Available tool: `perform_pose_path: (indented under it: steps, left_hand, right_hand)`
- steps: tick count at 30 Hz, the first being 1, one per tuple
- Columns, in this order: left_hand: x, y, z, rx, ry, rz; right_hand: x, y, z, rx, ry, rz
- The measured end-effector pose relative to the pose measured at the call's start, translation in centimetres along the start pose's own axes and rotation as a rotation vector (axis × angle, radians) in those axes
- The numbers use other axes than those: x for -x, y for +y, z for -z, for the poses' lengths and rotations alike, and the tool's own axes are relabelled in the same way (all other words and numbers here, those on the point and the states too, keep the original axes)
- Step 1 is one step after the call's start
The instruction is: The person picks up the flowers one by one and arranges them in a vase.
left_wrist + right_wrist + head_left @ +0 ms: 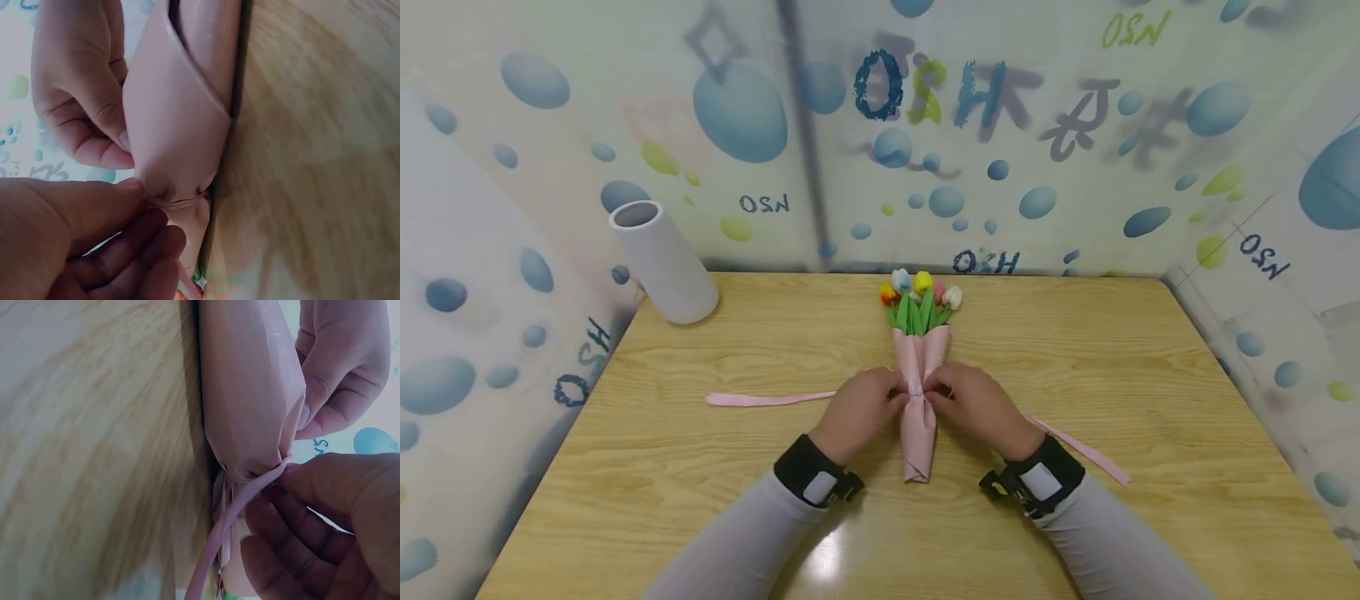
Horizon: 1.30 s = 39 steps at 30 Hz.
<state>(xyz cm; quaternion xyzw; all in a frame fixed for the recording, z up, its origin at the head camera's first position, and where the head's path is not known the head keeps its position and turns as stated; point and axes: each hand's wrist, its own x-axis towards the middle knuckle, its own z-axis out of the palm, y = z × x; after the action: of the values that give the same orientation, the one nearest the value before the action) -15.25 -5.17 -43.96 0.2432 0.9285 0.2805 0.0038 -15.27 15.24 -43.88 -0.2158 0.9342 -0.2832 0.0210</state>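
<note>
A small bouquet of tulips (922, 292) lies on the table, wrapped in pink paper (917, 446). A pink ribbon (231, 515) goes round the middle of the wrapping and cinches it tight. On the bouquet's left side, my left hand (863, 410) pinches the ribbon between thumb and fingers. My right hand (981, 407) pinches it on the opposite side, close to the tie. One ribbon tail stretches left across the table and another slants off to the lower right. Fingertips partly hide the knot area.
A white cylindrical vase (666, 262) stands at the table's back left corner. The wooden table (1150, 358) meets a patterned curtain (1037, 167) behind and at the sides.
</note>
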Motion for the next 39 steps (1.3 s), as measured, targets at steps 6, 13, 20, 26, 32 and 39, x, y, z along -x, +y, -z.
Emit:
perform_pose_path:
  steps: [6,13,20,26,32,39]
  left_hand:
    - [0.0,0.2,-0.5,-0.152,0.027,-0.026]
    - [-0.2,0.5,-0.4,-0.23,0.011,-0.049]
    - [-0.3,-0.1,-0.5,-0.193,0.004,-0.048]
    - [-0.5,-0.4,-0.6,-0.173,-0.003,-0.027]
    - [-0.5,-0.9,-0.6,-0.166,-0.012,-0.01]
    - [-0.2,-1.4,-0.1,-0.12,-0.033,0.036]
  right_hand:
    - [0.0,0.0,-0.3,0.02,0.011,0.011]
    - [-0.1,-0.1,-0.4,0.092,0.011,0.042]
    - [-0.2,-0.2,-0.6,0.13,-0.002,0.025]
    - [-0.2,-0.2,-0.6,0.137,0.002,0.032]
    - [-0.1,0.1,-0.5,0.129,-0.001,0.017]
    - [-0.1,0.7,0.0,0.146,-0.017,-0.016]
